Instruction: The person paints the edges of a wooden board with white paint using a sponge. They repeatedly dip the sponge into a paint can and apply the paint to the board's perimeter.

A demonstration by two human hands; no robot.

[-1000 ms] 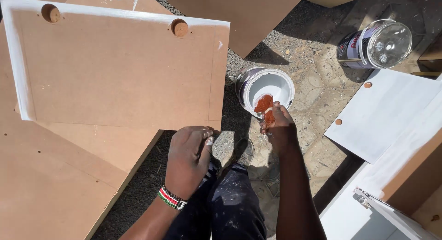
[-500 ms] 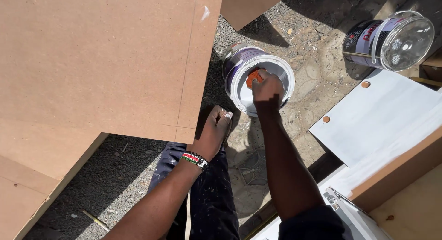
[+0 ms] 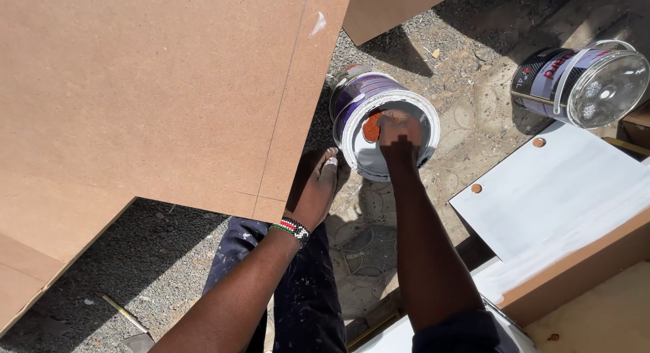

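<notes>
An open paint can (image 3: pixel 357 95) with white paint inside stands on the gravel ahead of me. My right hand (image 3: pixel 399 131) reaches into its mouth, fingers closed on an orange sponge (image 3: pixel 372 127) held over the paint. My left hand (image 3: pixel 313 188) rests at the lower right corner of a large brown fibreboard panel (image 3: pixel 149 95), its fingers tucked under the edge in shadow. A beaded wristband circles my left wrist.
A second can (image 3: pixel 575 82) lies on its side at the upper right. A white-painted board (image 3: pixel 562 190) with round holes lies to the right, over a brown board edge. More brown panels lie at the top and lower left. My dark trousers are below.
The view has shifted closer to the can. My right hand has gone deeper into the can with the sponge. My left hand stays at the panel's corner.
</notes>
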